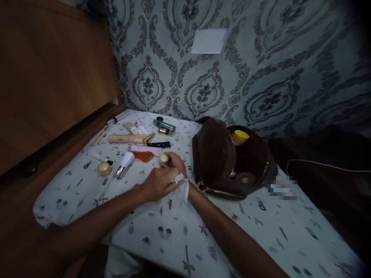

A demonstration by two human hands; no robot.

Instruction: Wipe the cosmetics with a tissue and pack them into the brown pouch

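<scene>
My left hand [160,183] is closed with a crumpled white tissue [183,187] between its fingers; the tissue hangs over my right wrist. It overlaps my right hand [179,162], whose fingers curl round a small round cream-coloured jar [164,158]. Part of that grip is hidden behind my left hand. Just left of the jar lie an orange-red flat item [144,156], a pale pink tube [145,149] and a black tube [158,144]. A makeup brush with a white head or cap and silver ferrule [124,165] lies further left, near a second cream jar [104,168].
A brown leather bag [216,154] stands unzipped on the right, with a yellow-lidded item [240,136] inside. Several cosmetics, including a long beige tube [126,138] and a green-capped bottle [164,125], lie at the back left. A wooden cabinet [58,61] borders the patterned tablecloth [162,247].
</scene>
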